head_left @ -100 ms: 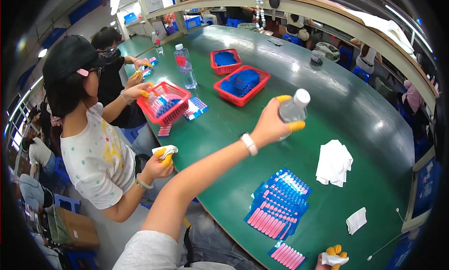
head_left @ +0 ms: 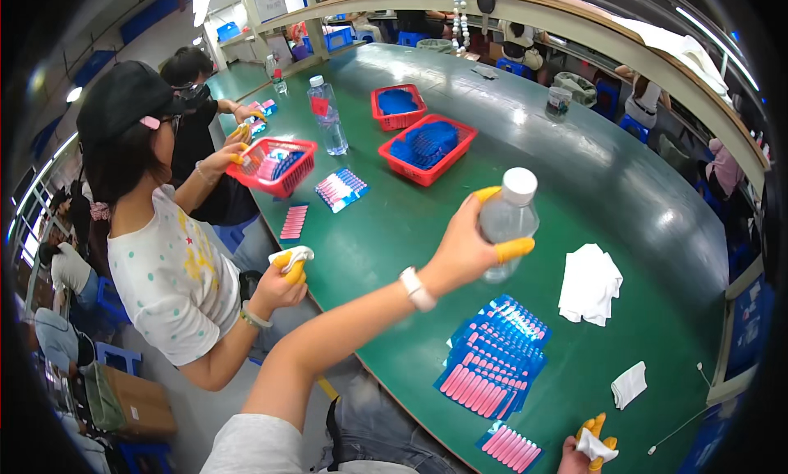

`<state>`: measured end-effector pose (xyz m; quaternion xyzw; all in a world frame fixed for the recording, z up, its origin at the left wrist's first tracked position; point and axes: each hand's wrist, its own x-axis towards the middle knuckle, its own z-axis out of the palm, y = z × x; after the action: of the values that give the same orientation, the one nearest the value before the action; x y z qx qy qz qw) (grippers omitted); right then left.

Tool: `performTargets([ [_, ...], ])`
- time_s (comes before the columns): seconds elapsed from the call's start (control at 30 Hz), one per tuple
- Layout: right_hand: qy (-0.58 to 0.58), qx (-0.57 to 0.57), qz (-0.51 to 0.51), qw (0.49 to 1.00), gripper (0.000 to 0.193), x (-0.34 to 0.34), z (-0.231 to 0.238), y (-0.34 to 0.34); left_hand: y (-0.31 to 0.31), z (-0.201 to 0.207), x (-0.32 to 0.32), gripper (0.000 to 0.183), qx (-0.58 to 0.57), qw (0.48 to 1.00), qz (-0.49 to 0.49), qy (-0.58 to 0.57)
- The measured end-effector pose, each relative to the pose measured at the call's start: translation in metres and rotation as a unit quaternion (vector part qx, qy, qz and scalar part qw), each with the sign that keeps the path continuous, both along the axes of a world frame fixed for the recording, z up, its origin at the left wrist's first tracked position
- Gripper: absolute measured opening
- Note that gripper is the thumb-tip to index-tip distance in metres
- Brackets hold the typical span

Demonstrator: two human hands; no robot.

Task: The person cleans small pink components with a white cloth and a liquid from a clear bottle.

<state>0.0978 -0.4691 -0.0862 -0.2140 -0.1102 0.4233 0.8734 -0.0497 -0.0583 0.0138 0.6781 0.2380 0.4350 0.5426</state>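
My left hand [head_left: 460, 246], with yellow covers on its fingertips, grips a clear plastic bottle [head_left: 507, 219] with a white cap. The bottle is held above the green table, nearly upright. My right hand [head_left: 576, 456], also in yellow finger covers, holds a small crumpled white cloth [head_left: 597, 447] at the near edge of the picture. Between the hands lies a fanned stack of blue cards [head_left: 492, 363] with rows of pink oblong pieces. One similar card [head_left: 510, 448] rests nearer to me, left of my right hand.
White cloths lie in a pile [head_left: 591, 285] at the right, with a folded one [head_left: 629, 385] nearer. Two red baskets [head_left: 427, 177] hold blue material. At left a co-worker holds a red basket [head_left: 279, 181] and a white cloth [head_left: 294, 259]. A water bottle [head_left: 328, 121] stands beyond.
My left hand has come slightly nearer with the bottle, which is now more upright. My right hand has shifted a little. The co-worker's basket has moved left, exposing more of the cards beside it.
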Motion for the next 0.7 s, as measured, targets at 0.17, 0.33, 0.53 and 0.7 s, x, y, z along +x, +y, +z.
performTargets([
  [0.17, -0.019, -0.111, -0.097, 0.989, 0.047, 0.011, -0.012, -0.001, -0.071, 0.010, -0.089, 0.079, -0.152, 0.977, -0.146, -0.042],
  [0.33, -0.190, -0.259, -0.128, 0.938, 0.038, -0.001, 0.013, 0.030, -0.113, -0.004, -0.142, 0.085, -0.051, 0.973, -0.179, 0.140],
  [0.53, -0.199, -0.208, -0.037, 0.957, 0.040, -0.078, 0.068, 0.129, -0.140, 0.010, -0.184, 0.085, -0.055, 0.962, -0.202, 0.176],
  [0.7, -0.220, -0.250, 0.017, 0.943, 0.037, -0.104, 0.084, 0.139, -0.155, 0.014, -0.168, 0.077, 0.016, 0.941, -0.250, 0.226],
])
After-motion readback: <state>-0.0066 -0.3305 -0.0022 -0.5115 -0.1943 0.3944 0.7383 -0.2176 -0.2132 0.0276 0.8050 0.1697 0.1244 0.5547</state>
